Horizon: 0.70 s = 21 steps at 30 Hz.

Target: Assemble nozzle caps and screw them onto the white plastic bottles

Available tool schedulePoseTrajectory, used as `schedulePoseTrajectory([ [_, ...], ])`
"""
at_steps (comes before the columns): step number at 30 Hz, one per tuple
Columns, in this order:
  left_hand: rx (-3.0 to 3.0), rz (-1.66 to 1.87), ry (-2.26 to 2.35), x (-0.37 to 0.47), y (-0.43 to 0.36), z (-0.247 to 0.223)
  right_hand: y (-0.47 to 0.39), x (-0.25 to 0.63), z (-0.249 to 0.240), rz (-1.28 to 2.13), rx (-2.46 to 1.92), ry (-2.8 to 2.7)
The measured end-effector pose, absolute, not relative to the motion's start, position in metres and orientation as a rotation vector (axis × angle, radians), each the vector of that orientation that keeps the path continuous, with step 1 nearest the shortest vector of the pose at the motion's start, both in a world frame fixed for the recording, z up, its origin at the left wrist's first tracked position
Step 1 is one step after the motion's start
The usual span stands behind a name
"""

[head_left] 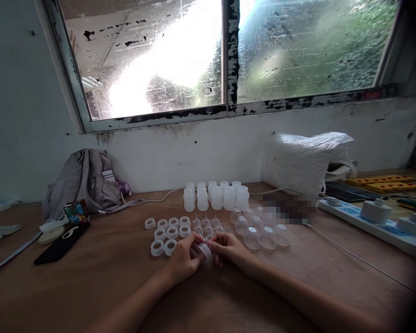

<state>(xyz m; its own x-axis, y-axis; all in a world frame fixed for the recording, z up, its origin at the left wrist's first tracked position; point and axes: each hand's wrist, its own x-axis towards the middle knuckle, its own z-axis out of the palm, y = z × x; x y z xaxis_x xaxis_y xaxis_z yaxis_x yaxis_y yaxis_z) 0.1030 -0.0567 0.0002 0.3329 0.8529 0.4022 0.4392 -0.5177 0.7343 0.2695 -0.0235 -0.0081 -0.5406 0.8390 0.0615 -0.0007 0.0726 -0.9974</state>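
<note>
My left hand [186, 258] is closed around a whitish translucent bottle collar ring [204, 250], held tilted above the table. My right hand [230, 247] meets it from the other side, thumb and fingertips pinched at the ring's edge; whatever is between them is too small to make out, perhaps a clear teat. Left of my hands stand several matching collar rings [172, 232] in rows. Just beyond my fingers are several clear bottle teats [205, 222], tips up, partly hidden. To the right sit several clear dome caps [251, 238]. Behind them several frosted bottles [229, 198] stand in rows.
A brown wooden table [90, 291] carries everything. At left are a grey backpack [86, 180], a black phone [60, 243] and a tape roll [51, 235]. At right lie a power strip [350, 215], cables and a bubble-wrap bundle [294, 162]. A window is behind.
</note>
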Motion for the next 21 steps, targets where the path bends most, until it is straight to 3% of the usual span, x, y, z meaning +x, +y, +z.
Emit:
schedulePoseTrajectory([
  [7,1.816,1.061,0.910,0.103,-0.059,0.004,-0.025,0.270,-0.011,1.460,-0.833,-1.606],
  [21,2.012,1.097,1.090,0.104,-0.054,0.025,-0.022,0.274,0.002,1.379,-0.765,-1.610],
])
